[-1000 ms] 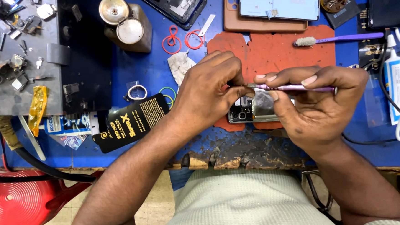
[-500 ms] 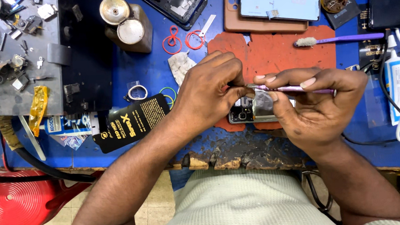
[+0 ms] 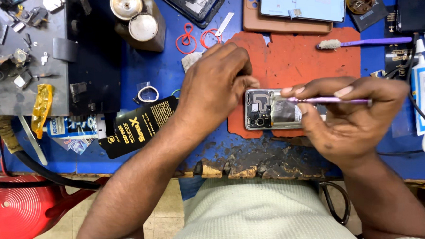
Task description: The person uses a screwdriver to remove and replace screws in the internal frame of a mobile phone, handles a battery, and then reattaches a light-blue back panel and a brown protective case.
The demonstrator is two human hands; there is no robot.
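Observation:
An opened phone [image 3: 270, 112] lies on an orange mat [image 3: 296, 61], its insides showing. My left hand [image 3: 218, 87] rests at the phone's left end, fingers curled against its edge. My right hand [image 3: 353, 119] grips a thin purple tool [image 3: 328, 100], held level, with its tip over the silver shield inside the phone. That hand covers the phone's right half.
A purple brush [image 3: 368, 42] lies at the mat's far edge. A light blue phone back [image 3: 303, 1] sits in a tan case behind it. Two metal-topped pots [image 3: 137, 19], red rings [image 3: 193, 38], a black packet [image 3: 138, 127], a white tube [image 3: 423, 91] and a cluttered grey tray [image 3: 10, 57] surround the mat.
My left hand has drawn slightly left, uncovering more of the phone's left end. My right hand and the purple tool stay over the phone.

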